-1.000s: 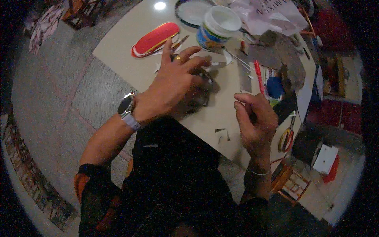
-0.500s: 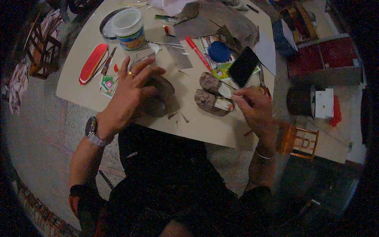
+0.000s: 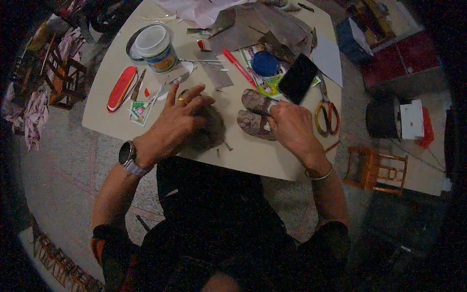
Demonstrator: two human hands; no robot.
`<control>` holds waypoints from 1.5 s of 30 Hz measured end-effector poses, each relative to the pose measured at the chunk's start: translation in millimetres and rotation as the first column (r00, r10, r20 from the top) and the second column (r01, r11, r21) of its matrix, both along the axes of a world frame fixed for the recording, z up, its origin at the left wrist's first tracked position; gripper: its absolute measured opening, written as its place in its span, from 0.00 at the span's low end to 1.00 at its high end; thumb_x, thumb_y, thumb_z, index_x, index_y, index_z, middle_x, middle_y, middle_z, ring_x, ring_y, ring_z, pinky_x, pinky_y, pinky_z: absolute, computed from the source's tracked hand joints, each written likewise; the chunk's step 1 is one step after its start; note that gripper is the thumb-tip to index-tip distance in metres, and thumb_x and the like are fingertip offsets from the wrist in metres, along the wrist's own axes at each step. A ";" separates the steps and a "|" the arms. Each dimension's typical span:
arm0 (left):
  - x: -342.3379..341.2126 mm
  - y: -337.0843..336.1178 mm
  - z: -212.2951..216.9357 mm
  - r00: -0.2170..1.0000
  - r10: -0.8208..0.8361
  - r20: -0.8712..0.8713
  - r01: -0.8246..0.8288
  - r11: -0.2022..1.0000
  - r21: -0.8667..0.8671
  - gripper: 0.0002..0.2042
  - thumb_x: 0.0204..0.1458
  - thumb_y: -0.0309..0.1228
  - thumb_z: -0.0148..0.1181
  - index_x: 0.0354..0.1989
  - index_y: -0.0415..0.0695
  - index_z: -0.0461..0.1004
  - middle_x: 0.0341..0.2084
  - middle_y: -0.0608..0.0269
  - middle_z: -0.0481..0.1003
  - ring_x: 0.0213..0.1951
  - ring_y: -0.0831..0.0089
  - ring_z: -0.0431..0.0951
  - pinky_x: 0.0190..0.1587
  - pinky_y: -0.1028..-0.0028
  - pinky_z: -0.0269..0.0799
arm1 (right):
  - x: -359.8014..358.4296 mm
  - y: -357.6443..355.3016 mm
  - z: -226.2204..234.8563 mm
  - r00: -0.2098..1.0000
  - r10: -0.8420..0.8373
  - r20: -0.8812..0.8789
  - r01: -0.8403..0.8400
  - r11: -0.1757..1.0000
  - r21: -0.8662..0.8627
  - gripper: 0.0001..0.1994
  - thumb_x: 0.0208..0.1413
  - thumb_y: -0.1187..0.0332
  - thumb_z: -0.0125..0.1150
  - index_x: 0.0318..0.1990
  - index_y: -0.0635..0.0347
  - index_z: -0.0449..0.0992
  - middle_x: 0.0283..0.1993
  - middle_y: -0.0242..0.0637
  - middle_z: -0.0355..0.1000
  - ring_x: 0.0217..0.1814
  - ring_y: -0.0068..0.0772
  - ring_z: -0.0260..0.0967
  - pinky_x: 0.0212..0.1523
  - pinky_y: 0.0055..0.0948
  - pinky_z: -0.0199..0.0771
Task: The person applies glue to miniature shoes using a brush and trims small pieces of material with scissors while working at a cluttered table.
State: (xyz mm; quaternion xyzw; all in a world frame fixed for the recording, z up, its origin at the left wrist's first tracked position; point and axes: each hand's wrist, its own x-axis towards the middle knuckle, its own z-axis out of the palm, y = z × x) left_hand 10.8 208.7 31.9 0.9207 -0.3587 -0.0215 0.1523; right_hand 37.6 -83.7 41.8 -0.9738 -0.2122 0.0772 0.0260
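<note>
A pair of small brown patterned shoes (image 3: 252,125) lies side by side on the table, toes to the left. My right hand (image 3: 294,126) is closed at their heel ends, fingers curled, with the fingertips on a shoe and the heels mostly hidden. My left hand (image 3: 182,117) lies with fingers spread over a dark brown piece (image 3: 212,127), whose shape is mostly covered by the hand and its shadow. Small dark scraps (image 3: 227,146) lie beside this piece. Orange-handled scissors (image 3: 327,117) rest to the right of my right hand.
Beyond my hands stand a white tub (image 3: 155,48), a red-topped shoe sole (image 3: 121,87), a red pen (image 3: 238,66), a blue round lid (image 3: 264,63), a black phone (image 3: 298,79) and brown fabric (image 3: 262,29). The table's front edge (image 3: 243,171) curves near me. A wooden chair (image 3: 374,169) stands at right.
My right hand has moved left onto the heel ends of the small shoes, and the scissors have come into fuller view. My left hand stays over the dark piece. The whole view has shifted slightly.
</note>
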 end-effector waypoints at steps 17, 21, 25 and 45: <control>-83.2 15.6 42.2 0.988 0.151 -0.042 -0.154 0.985 -0.073 0.18 0.50 0.28 0.58 0.51 0.48 0.72 0.51 0.61 0.71 0.44 0.64 0.76 0.47 0.66 0.67 | 0.8 40.2 37.0 0.990 -0.066 -0.128 0.084 0.987 0.139 0.10 0.52 0.67 0.63 0.38 0.64 0.79 0.34 0.51 0.75 0.39 0.52 0.75 0.42 0.43 0.74; -99.5 6.0 21.8 0.980 0.195 -0.048 -0.200 0.966 -0.165 0.19 0.51 0.28 0.58 0.53 0.45 0.69 0.51 0.56 0.69 0.39 0.62 0.76 0.39 0.65 0.71 | -13.4 10.0 44.6 0.980 0.112 -0.163 -0.065 0.961 0.269 0.14 0.49 0.73 0.64 0.45 0.59 0.77 0.46 0.45 0.69 0.43 0.47 0.74 0.43 0.40 0.74; -100.1 -16.2 3.5 0.966 0.256 -0.037 -0.257 0.932 -0.257 0.20 0.50 0.27 0.57 0.54 0.42 0.67 0.48 0.54 0.68 0.38 0.60 0.76 0.36 0.65 0.73 | -23.0 7.9 36.8 0.957 0.234 -0.173 -0.193 0.956 0.222 0.19 0.46 0.79 0.64 0.47 0.56 0.75 0.53 0.42 0.64 0.47 0.48 0.72 0.44 0.41 0.74; -86.4 25.3 -19.4 0.975 0.218 0.039 -0.200 0.943 -0.265 0.19 0.46 0.25 0.56 0.50 0.44 0.68 0.40 0.56 0.70 0.37 0.58 0.75 0.37 0.62 0.72 | -62.3 54.1 6.5 0.988 0.156 -0.015 -0.152 0.974 0.168 0.09 0.52 0.72 0.62 0.42 0.57 0.76 0.35 0.41 0.71 0.34 0.49 0.73 0.32 0.41 0.75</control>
